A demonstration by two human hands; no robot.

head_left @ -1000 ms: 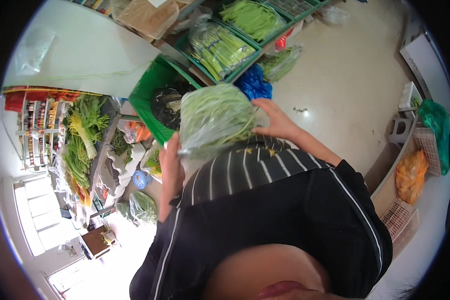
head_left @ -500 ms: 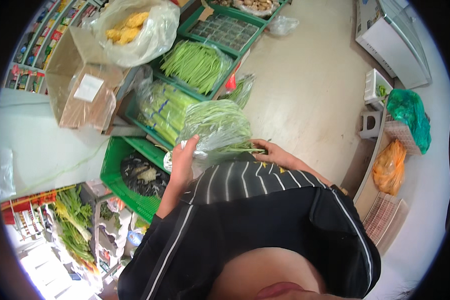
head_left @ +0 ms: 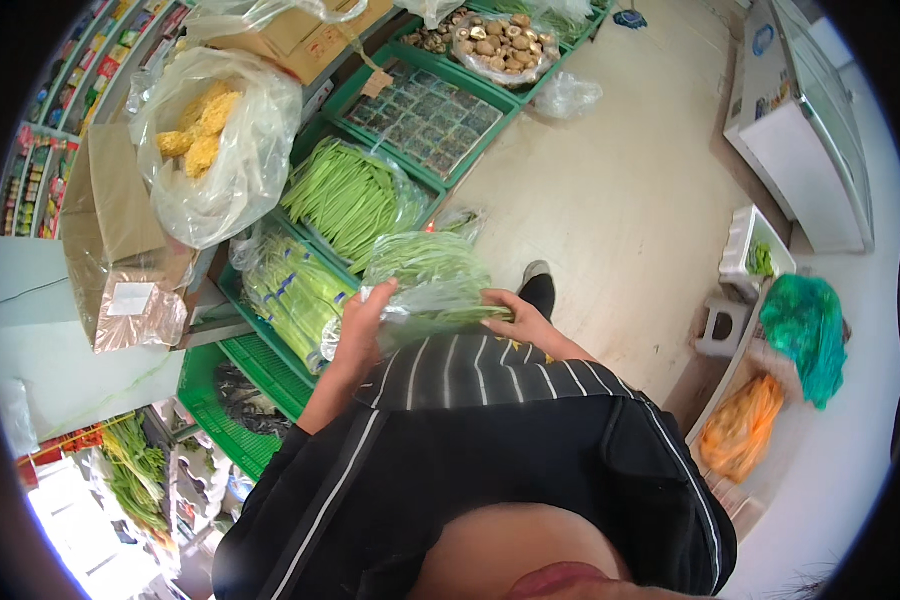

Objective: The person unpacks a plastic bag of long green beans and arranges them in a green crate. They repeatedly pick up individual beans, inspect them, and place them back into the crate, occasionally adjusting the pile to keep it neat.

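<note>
In front of my waist I hold a clear plastic bag of long, thin green vegetables (head_left: pixel 425 262). My left hand (head_left: pixel 366 318) is closed round the bag's gathered plastic on the left side. On the right, my right hand (head_left: pixel 518 318) curls its fingers around the stems that stick out of the bag. Just beyond the bag, a green crate holds loose long green beans (head_left: pixel 345 195). Bundled green stalks with blue bands (head_left: pixel 292 285) lie in plastic in the crate left of my left hand.
Farther off stand a tray of dark square packs (head_left: pixel 425 115) and a bag of mushrooms (head_left: pixel 505 48). A bag of yellow food (head_left: pixel 205 130) and a cardboard box (head_left: pixel 120 230) are on the left. A white freezer (head_left: pixel 800 130), green bag (head_left: pixel 805 335) and orange bag (head_left: pixel 740 430) line the right.
The view has shifted, so the crates sit lower and farther left, and more mushrooms show. My foot has come into view. Both hands still hold the bagged greens.
</note>
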